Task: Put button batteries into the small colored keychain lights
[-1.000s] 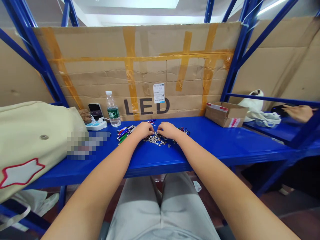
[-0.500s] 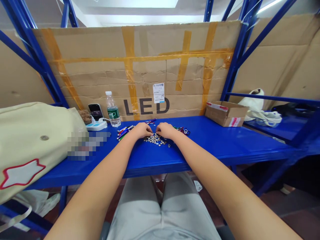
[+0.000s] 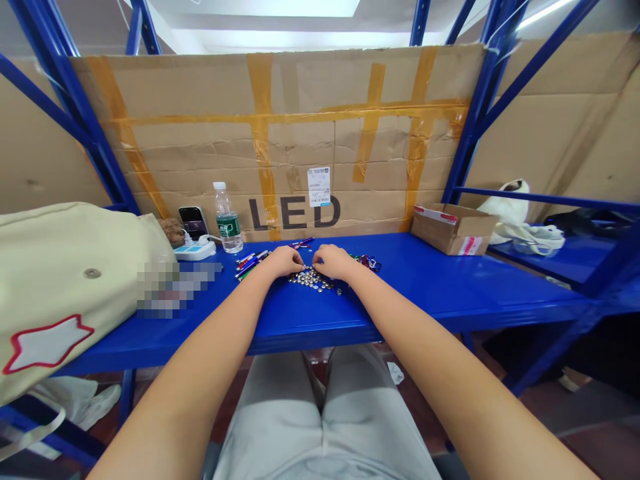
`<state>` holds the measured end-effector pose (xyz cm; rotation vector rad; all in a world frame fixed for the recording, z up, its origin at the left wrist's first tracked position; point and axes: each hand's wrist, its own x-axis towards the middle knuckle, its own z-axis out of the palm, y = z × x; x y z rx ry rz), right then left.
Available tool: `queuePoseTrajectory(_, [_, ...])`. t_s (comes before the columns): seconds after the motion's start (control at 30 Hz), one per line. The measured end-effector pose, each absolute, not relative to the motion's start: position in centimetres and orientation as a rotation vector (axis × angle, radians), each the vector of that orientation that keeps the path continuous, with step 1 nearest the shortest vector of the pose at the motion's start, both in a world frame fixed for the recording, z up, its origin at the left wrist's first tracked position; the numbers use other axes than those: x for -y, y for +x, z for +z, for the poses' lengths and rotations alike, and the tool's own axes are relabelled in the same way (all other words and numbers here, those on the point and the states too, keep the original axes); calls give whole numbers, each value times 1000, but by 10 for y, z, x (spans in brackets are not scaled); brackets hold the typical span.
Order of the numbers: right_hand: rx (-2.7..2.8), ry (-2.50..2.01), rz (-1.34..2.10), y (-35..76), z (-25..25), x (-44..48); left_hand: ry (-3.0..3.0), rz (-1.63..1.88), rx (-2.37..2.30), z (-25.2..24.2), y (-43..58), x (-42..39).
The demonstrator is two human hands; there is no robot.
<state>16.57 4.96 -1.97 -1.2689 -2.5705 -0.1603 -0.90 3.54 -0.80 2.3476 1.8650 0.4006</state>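
A spread of small, shiny, round silver pieces [image 3: 314, 280] lies on the blue table, too small for me to tell their kind. At the pile's far left edge is my left hand [image 3: 287, 260], its fingers bent and the tips drawn together. My right hand [image 3: 330, 261] mirrors it at the far right edge, fingers curled down over the pieces. Whatever the fingertips hold is hidden or too tiny to name. Several pens [image 3: 248, 264] lie left of my left hand. Beside my right wrist is a heap of small coloured shiny pieces [image 3: 369, 263], partly covered by it.
A water bottle [image 3: 229, 220], a power strip [image 3: 196, 251] and a phone [image 3: 193, 223] stand at the back left. A cream bag [image 3: 75, 267] takes up the table's left end. An open cardboard box [image 3: 450, 230] sits at the back right, before a tall cardboard panel [image 3: 210, 153].
The view has shifted very slightly. Both hands stay at the silver pieces, with only small finger movement.
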Motion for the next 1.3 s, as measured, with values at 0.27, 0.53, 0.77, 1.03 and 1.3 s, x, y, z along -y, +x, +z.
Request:
queuePoseTrajectory(0.27, [2565,-1354,-28,159,-20,-54,2418,434,-1830,-8,-6,-36])
queuePoseTrajectory(0.53, [2532,-1433,108,161,-17,-53,2409,487,-1712,-1,-20,-32])
queuePoseTrajectory(0.77, [2509,-1443,132,160,-15,-49,2393,367,-1793,0,-30,-28])
queuePoseTrajectory(1.03, [2485,-1477,297,157,-13,-47,2341,348,-1876,-6,-20,-35])
queuePoseTrajectory(1.3, [2451,-1467,241,158,-14,-47,2314,434,-1901,-8,-14,-37])
